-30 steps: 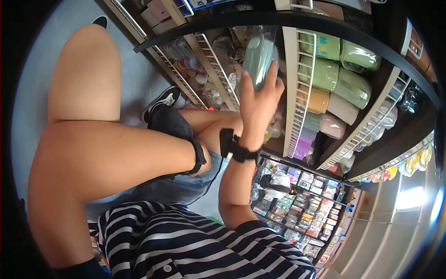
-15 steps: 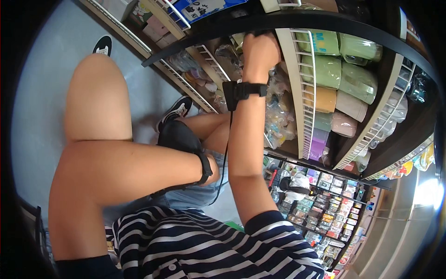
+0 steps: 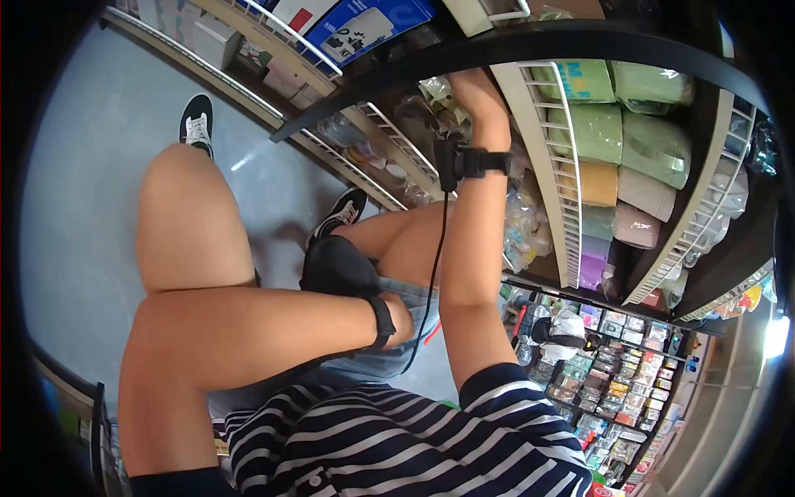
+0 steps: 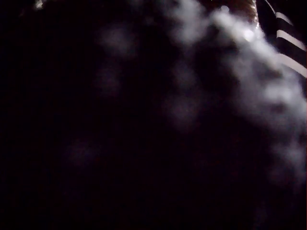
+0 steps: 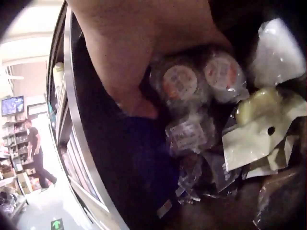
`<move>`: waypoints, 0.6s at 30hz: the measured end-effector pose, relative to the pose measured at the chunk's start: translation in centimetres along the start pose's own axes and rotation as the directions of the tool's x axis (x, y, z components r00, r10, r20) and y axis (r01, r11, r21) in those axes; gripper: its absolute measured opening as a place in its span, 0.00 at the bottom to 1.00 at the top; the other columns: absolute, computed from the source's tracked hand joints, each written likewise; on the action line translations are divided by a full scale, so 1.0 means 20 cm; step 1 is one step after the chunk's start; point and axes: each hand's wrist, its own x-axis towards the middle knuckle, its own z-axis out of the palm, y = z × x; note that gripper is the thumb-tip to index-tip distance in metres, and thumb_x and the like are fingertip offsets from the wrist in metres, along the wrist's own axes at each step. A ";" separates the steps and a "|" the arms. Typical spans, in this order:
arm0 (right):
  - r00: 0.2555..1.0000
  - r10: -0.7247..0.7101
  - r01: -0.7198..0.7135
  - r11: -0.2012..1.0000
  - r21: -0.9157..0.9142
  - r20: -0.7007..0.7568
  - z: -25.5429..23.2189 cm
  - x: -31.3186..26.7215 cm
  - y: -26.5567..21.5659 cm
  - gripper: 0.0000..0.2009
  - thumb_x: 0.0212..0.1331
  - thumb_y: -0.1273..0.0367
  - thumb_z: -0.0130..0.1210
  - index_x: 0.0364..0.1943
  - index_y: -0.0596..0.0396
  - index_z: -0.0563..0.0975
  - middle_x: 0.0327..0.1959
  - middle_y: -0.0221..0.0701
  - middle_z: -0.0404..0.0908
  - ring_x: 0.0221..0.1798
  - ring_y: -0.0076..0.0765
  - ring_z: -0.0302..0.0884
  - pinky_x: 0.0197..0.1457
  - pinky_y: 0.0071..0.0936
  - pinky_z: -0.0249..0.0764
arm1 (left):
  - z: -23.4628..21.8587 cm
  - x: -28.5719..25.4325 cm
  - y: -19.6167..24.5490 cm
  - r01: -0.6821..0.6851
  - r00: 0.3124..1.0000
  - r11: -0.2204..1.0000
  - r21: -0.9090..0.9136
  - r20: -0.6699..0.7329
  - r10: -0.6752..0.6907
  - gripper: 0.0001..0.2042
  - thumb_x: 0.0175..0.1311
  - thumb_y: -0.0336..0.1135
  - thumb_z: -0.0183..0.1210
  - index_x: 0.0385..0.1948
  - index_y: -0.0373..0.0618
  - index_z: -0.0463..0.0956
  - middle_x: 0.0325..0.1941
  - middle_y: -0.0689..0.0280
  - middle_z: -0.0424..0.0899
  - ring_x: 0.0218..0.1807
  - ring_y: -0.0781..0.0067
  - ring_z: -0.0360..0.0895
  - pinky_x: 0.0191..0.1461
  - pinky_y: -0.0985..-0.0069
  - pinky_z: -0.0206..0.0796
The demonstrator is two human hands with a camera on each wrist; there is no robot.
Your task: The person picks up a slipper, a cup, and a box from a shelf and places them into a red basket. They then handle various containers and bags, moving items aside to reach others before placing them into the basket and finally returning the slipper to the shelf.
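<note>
My right hand (image 3: 479, 93) reaches deep into a shelf bay, its fingers mostly hidden in the head view. In the right wrist view the right hand (image 5: 144, 43) comes down from the top, thumb pointing down beside clear-wrapped packs with round labels (image 5: 180, 82). The other fingers are hidden behind these packs, so I cannot tell whether they grip one. A smaller wrapped pack with a white label (image 5: 187, 136) lies just below. My left hand (image 3: 400, 321) lies at my lap against the denim, fingers out of sight. Blur and darkness fill most of the left wrist view.
Pale yellow cards in plastic (image 5: 249, 146) and a white wrapped item (image 5: 277, 52) lie beside the right hand. A white wire guard (image 3: 551, 157) fronts the shelf of green wrapped goods (image 3: 596, 137). The black curved shelf edge (image 3: 530, 41) crosses above the forearm. Another person (image 5: 34, 151) stands far off.
A second ago my right hand held a mint-green wrapped item in front of the shelf. It has since moved into the bay, and that item no longer shows. The left arm keeps its pose.
</note>
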 end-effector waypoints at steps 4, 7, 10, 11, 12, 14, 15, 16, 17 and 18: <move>0.991 0.131 -0.136 0.964 -0.230 -0.038 -0.02 -0.05 0.03 0.18 0.54 0.60 0.53 0.45 0.55 0.79 0.47 0.47 0.79 0.50 0.56 0.75 0.54 0.43 0.70 | -0.08 -0.02 0.02 0.052 0.993 0.999 0.007 0.102 -0.052 0.13 0.52 0.32 0.58 0.39 0.43 0.83 0.46 0.59 0.84 0.48 0.59 0.81 0.44 0.61 0.75; 0.991 0.110 -0.122 0.974 -0.188 -0.075 0.03 -0.03 0.08 0.18 0.54 0.60 0.54 0.45 0.55 0.79 0.48 0.46 0.79 0.51 0.56 0.75 0.54 0.44 0.70 | -0.11 -0.07 0.02 0.006 1.000 0.999 -0.033 0.028 -0.006 0.13 0.51 0.31 0.58 0.39 0.43 0.83 0.44 0.58 0.84 0.47 0.57 0.82 0.43 0.61 0.75; 0.970 0.081 -0.102 0.992 -0.079 -0.228 0.14 -0.02 0.11 0.17 0.54 0.61 0.53 0.46 0.54 0.79 0.50 0.45 0.78 0.55 0.56 0.72 0.56 0.44 0.69 | -0.13 -0.09 0.02 0.020 0.999 1.000 -0.005 0.042 -0.019 0.12 0.50 0.32 0.59 0.37 0.43 0.83 0.42 0.56 0.84 0.46 0.56 0.82 0.41 0.60 0.75; 0.969 0.089 -0.110 0.991 -0.080 -0.232 0.19 0.02 0.18 0.17 0.54 0.61 0.53 0.46 0.54 0.79 0.50 0.45 0.78 0.55 0.56 0.72 0.56 0.44 0.69 | -0.12 -0.08 0.01 0.014 0.999 1.000 -0.002 0.049 -0.014 0.12 0.50 0.32 0.59 0.37 0.43 0.83 0.42 0.56 0.84 0.46 0.56 0.82 0.41 0.60 0.75; 0.980 -0.102 0.040 0.942 -0.333 -0.172 0.27 0.04 0.29 0.17 0.55 0.62 0.53 0.45 0.54 0.79 0.51 0.44 0.77 0.56 0.55 0.71 0.57 0.43 0.68 | -0.10 -0.07 0.00 0.005 1.000 1.000 -0.010 0.015 -0.004 0.12 0.49 0.32 0.59 0.36 0.43 0.83 0.41 0.55 0.84 0.45 0.55 0.82 0.41 0.59 0.75; 0.968 -0.244 0.173 0.814 -0.555 -0.056 0.24 0.00 0.30 0.16 0.55 0.63 0.54 0.45 0.54 0.80 0.53 0.43 0.77 0.58 0.54 0.70 0.59 0.42 0.67 | -0.07 -0.06 -0.01 0.003 1.000 1.000 0.001 -0.018 -0.003 0.11 0.46 0.33 0.60 0.32 0.43 0.83 0.39 0.55 0.84 0.43 0.54 0.82 0.40 0.59 0.75; 0.971 -0.229 0.166 0.848 -0.503 -0.066 0.11 -0.02 0.15 0.17 0.57 0.63 0.52 0.46 0.57 0.78 0.49 0.47 0.77 0.53 0.55 0.72 0.54 0.41 0.69 | -0.08 -0.07 -0.02 -0.024 0.999 0.999 -0.023 -0.024 0.024 0.11 0.46 0.33 0.60 0.32 0.43 0.83 0.37 0.55 0.85 0.42 0.54 0.83 0.39 0.58 0.75; 0.977 -0.199 0.147 0.881 -0.449 -0.070 -0.02 -0.05 0.00 0.17 0.59 0.62 0.50 0.47 0.60 0.76 0.45 0.50 0.78 0.47 0.56 0.74 0.50 0.41 0.71 | -0.11 -0.10 -0.01 -0.007 1.000 1.000 -0.027 0.017 0.007 0.10 0.46 0.34 0.60 0.31 0.44 0.83 0.35 0.56 0.85 0.41 0.54 0.83 0.39 0.58 0.75; 0.985 -0.158 0.117 0.912 -0.394 -0.072 -0.08 -0.13 -0.05 0.18 0.62 0.62 0.49 0.48 0.63 0.74 0.42 0.53 0.78 0.41 0.57 0.77 0.46 0.40 0.73 | -0.09 -0.11 0.00 0.021 0.999 1.000 -0.023 -0.025 -0.022 0.09 0.46 0.34 0.60 0.29 0.44 0.83 0.34 0.57 0.85 0.39 0.54 0.83 0.38 0.58 0.75; 0.945 -0.327 0.292 0.846 -0.446 0.000 -0.04 -0.23 0.07 0.21 0.60 0.59 0.50 0.50 0.62 0.74 0.43 0.55 0.78 0.44 0.61 0.75 0.49 0.44 0.72 | -0.05 -0.11 -0.01 0.029 0.998 0.999 -0.020 -0.052 -0.030 0.09 0.44 0.33 0.60 0.28 0.45 0.83 0.33 0.56 0.85 0.38 0.54 0.83 0.38 0.59 0.74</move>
